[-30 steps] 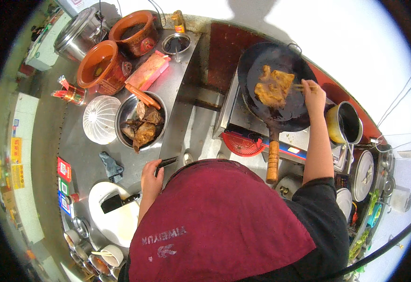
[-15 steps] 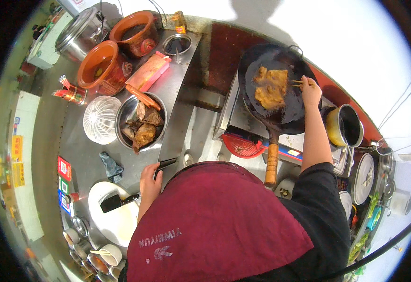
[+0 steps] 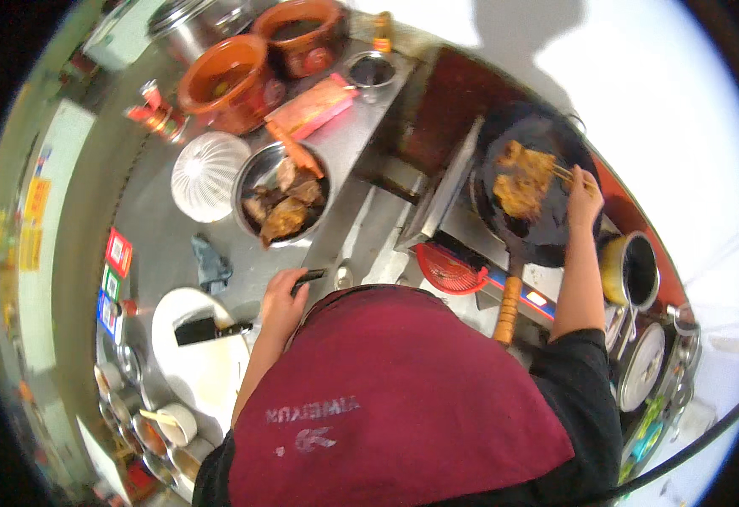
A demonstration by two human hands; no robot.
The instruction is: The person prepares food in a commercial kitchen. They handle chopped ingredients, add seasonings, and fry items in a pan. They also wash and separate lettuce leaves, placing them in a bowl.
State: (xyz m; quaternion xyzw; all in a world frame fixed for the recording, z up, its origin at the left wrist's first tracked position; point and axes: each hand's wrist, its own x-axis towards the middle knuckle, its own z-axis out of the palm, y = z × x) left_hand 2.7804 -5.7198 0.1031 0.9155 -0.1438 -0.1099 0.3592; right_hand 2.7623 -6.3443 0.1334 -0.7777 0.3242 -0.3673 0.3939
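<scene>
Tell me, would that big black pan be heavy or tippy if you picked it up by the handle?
Probably heavy: the pan is wide, dark metal and holds browned food. It would likely dip forward, since the one long wooden handle sticks out to a single side. The right hand works chopsticks over it.

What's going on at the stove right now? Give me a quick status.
Right hand holds chopsticks over fried pieces in the black wok. Left hand grips a dark handle on the steel counter. Nothing blocks the wok.
</scene>
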